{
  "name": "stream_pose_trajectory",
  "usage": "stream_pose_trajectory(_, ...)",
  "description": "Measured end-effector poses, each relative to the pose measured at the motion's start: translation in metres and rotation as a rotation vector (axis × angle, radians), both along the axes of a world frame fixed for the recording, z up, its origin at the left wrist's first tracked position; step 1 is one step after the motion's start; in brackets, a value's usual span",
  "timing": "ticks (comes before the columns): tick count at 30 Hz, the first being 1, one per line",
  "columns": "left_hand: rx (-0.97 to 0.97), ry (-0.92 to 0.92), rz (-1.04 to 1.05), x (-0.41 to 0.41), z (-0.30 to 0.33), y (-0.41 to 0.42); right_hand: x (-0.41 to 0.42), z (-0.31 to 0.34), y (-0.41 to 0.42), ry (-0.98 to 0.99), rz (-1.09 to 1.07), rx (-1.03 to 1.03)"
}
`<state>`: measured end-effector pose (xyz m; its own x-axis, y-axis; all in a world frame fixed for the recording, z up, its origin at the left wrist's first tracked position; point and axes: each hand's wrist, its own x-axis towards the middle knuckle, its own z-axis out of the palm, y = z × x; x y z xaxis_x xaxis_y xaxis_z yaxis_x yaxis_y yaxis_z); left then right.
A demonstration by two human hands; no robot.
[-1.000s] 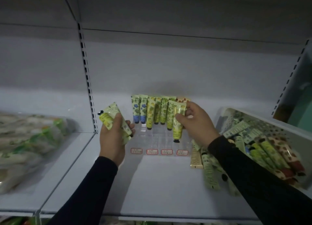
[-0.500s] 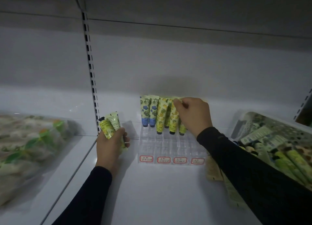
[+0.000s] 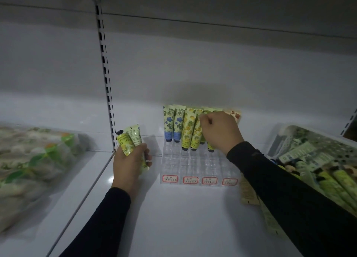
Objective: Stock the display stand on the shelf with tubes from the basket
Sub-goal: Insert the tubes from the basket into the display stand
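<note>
Head view: right hand pinches a green tube into the clear acrylic display stand; left of the stand, left hand clutches spare yellow-green tubes (ready to feed).

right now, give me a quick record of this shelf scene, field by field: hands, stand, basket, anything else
left hand: closed grip on a few spare tubes, held left of the stand
right hand: fingers pinched at the tops of the green tubes in the back rows
display stand: clear, tiered; back rows filled, front rows bare, four red-bordered labels along the front
blue tubes: two, upright, leftmost
yellow tubes: next to the blue
basket: right side, still holding many tubes
bagged goods: on the left shelf section
</note>
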<state>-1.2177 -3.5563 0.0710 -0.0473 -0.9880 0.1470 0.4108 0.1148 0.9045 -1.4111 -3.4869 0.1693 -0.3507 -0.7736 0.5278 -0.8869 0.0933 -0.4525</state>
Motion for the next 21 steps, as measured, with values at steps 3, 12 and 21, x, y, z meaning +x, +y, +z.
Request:
stream_pose_trajectory(3, 0.009, 0.006, -0.012, 0.0, -0.001, 0.0, -0.005, 0.003, 0.001, 0.002, 0.012, -0.001)
stream_pose_trajectory(12, 0.014, 0.002, -0.022, -0.001, -0.002, -0.003, -0.01, 0.0, -0.004, 0.066, 0.014, -0.104)
stream_pose_trajectory(21, 0.004, 0.002, -0.016, -0.001, 0.0, 0.002, -0.006, 0.0, -0.002, 0.162, -0.013, -0.081)
